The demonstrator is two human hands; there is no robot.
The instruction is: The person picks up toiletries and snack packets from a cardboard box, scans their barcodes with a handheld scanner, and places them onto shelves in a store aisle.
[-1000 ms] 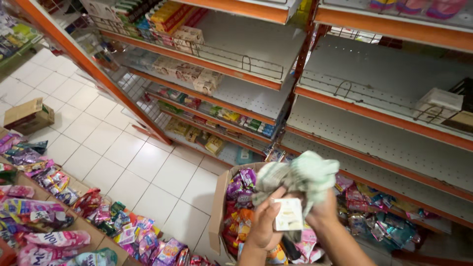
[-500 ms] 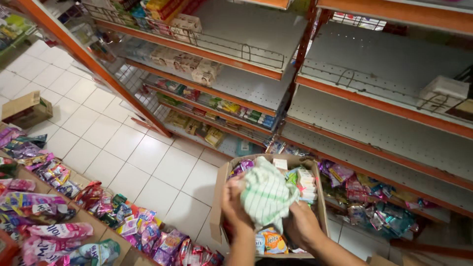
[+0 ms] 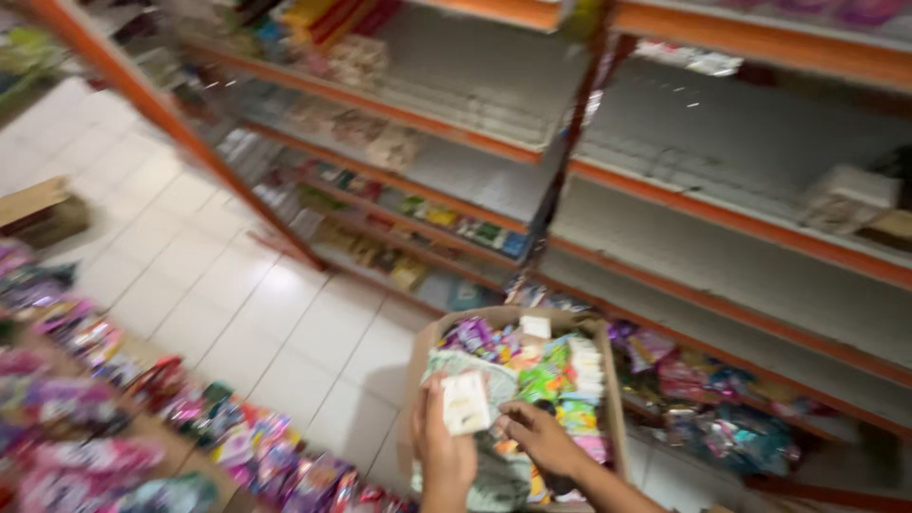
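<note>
A cardboard box (image 3: 608,380) of colourful snack packets stands on the white tiled floor (image 3: 285,313), orange-edged shelves (image 3: 722,218) behind and loose packets (image 3: 190,427) to its left. The left hand (image 3: 445,451) holds a small pale packet (image 3: 466,403) in a closed grip, upright, over the box's near-left corner. The right hand (image 3: 540,437) rests half-curled on the box's contents; its grip is too blurred to judge.

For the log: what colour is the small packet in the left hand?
White or cream, blurred; the packet in the left hand shows in the head view.
</note>
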